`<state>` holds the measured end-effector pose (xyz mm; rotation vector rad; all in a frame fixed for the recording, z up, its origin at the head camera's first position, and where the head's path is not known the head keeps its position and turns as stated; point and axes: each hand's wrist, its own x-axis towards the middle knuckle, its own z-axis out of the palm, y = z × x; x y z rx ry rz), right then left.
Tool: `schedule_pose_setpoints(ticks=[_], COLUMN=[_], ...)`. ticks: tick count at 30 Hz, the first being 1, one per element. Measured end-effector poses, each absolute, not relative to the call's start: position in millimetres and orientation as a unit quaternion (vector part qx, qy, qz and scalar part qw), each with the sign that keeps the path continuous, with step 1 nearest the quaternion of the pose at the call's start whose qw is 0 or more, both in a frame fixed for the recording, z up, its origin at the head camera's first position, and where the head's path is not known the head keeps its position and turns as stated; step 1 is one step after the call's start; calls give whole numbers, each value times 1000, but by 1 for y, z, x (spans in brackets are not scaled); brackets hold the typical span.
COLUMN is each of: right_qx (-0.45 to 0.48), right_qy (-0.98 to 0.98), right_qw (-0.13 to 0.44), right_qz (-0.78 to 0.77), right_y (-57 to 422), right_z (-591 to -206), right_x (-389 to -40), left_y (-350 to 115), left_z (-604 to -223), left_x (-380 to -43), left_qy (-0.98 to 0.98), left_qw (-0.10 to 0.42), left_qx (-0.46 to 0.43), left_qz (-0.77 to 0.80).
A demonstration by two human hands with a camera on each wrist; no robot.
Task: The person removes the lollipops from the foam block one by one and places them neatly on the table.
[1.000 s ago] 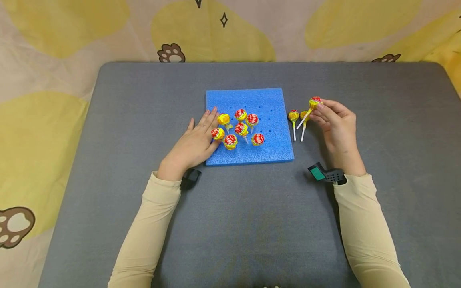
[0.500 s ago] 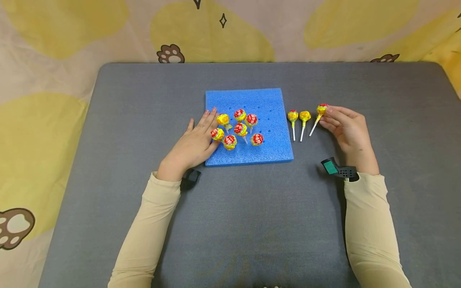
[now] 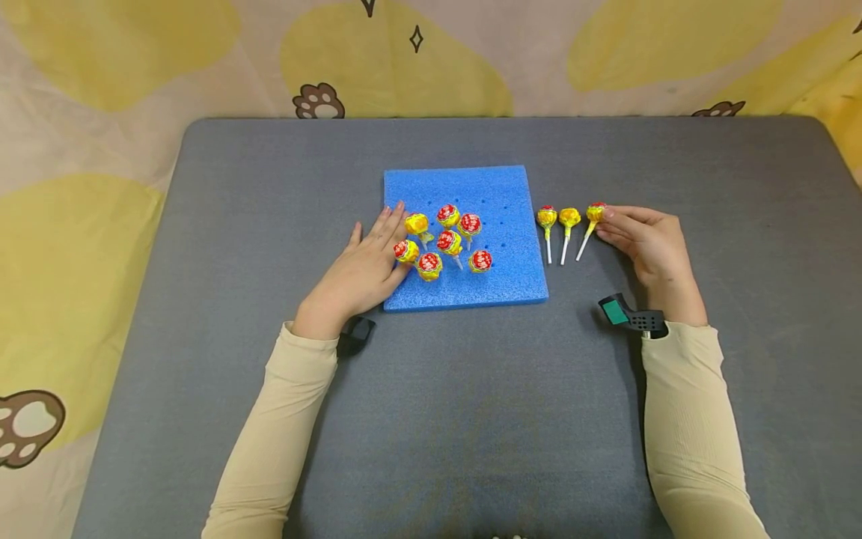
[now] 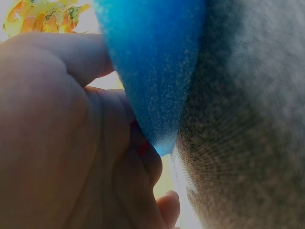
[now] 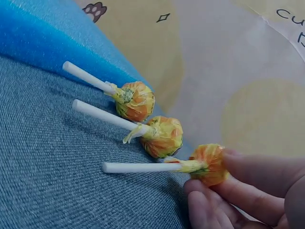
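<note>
Pinching lollipop, right hand, beyond foam edge

On the surface, a foam block bears 7 lollipops, mostly on its left and middle. The left hand rests at the block's left edge. Right of the block, 3 lollipops line up side by side, sticks towards the person, the farthest right between the right hand's fingers. Behind the surface is a cloth
</note>
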<state>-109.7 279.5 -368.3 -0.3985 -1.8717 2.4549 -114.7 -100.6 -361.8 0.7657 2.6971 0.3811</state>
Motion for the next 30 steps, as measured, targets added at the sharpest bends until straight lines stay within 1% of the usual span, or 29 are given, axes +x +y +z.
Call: schedule_pose_setpoints(ticks=[9, 12, 20, 30], right_qx=[-119, -117, -111, -114], right_qy=[-693, -712, -705, -712], right_qw=[10, 18, 41, 46], right_qz=[711, 692, 699, 691], right_y=[279, 278, 278, 281], right_z=[-368, -367, -369, -370], right_x=[-110, -109, -109, -108], left_y=[-100, -100, -101, -100], left_z=[-360, -360, -361, -361], left_x=[-115, -115, -114, -113], left_qy=[942, 942, 942, 942], left_qw=[155, 155, 157, 156], left_qx=[266, 266, 264, 263], left_qz=[133, 133, 132, 136])
